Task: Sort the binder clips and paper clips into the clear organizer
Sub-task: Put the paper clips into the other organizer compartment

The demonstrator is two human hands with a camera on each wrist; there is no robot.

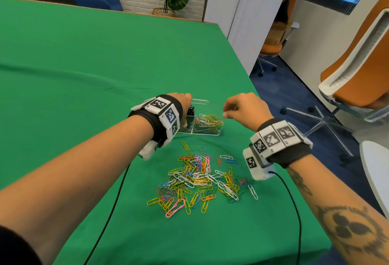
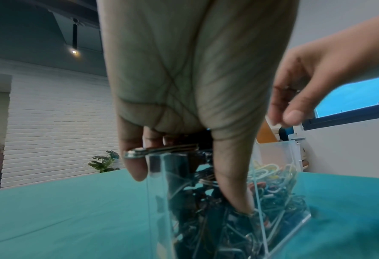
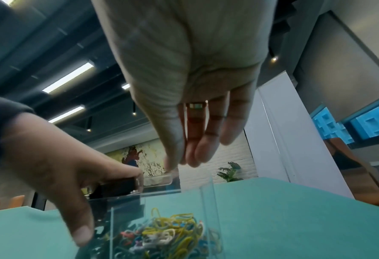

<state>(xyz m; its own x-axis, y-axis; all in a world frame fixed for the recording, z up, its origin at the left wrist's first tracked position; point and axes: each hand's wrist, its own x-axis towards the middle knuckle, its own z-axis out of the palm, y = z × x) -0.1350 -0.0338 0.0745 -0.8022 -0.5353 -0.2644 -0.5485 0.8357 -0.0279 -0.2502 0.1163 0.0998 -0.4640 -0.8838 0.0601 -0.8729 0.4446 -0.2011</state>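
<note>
The clear organizer (image 1: 210,133) stands on the green cloth. Its left compartment holds black binder clips (image 2: 197,210); its right compartment holds coloured paper clips (image 1: 207,122). My left hand (image 1: 188,107) grips a black binder clip (image 3: 117,187) at the rim of the left compartment, its silver handle (image 2: 157,149) sticking out sideways. My right hand (image 1: 228,111) hovers just above the paper clip compartment. Its fingers (image 3: 202,150) hang down, nearly straight, with nothing visible between them. A loose pile of coloured paper clips (image 1: 200,180) lies on the cloth nearer to me.
The table's right edge (image 1: 263,104) runs close to my right hand. Orange office chairs (image 1: 357,64) stand on the floor past that edge. Black cables (image 1: 294,212) trail from both wrist units across the cloth. Bare green cloth (image 1: 84,64) stretches to the left and back.
</note>
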